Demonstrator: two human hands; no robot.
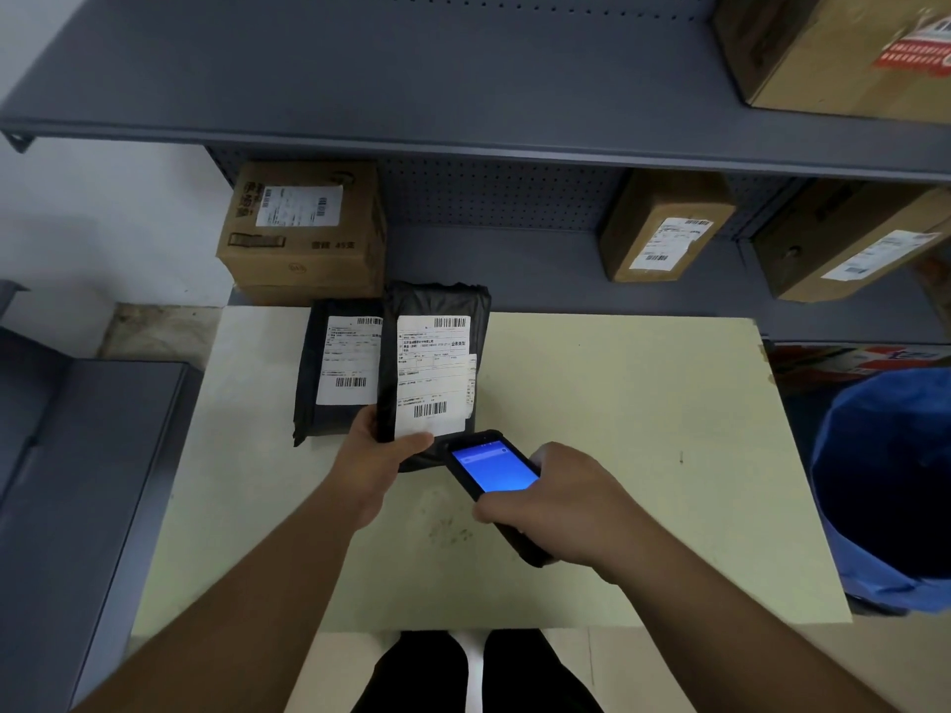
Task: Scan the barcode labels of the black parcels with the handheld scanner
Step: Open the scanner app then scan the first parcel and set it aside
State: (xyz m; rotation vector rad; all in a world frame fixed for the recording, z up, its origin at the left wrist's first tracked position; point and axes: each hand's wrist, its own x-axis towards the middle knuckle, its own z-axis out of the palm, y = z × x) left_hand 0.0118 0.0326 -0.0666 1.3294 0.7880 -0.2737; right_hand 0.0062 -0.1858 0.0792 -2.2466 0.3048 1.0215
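The left hand (378,455) was closed on the lower edge of a black plastic mailer parcel (435,373), thumb lying across the bottom of its white shipping label (434,375), and held the parcel tilted up with the label facing the camera. The right hand (558,499) was wrapped around the body of a black handheld scanner with a lit blue screen (496,468); its top end sat just below the lower barcode of that label, close to or touching the parcel's bottom edge.

A second black plastic mailer parcel (334,370) lay flat on the pale yellow counter (617,455) just to the left, its right side partly covered by the held parcel, its own white label facing up.

Behind the counter ran grey metal shelving (463,95). A brown cardboard box with a white label (303,229) stood on the lower shelf beyond the parcels; further cardboard boxes (664,226) stood to the right. A blue bin (890,486) stood off the counter's right edge.
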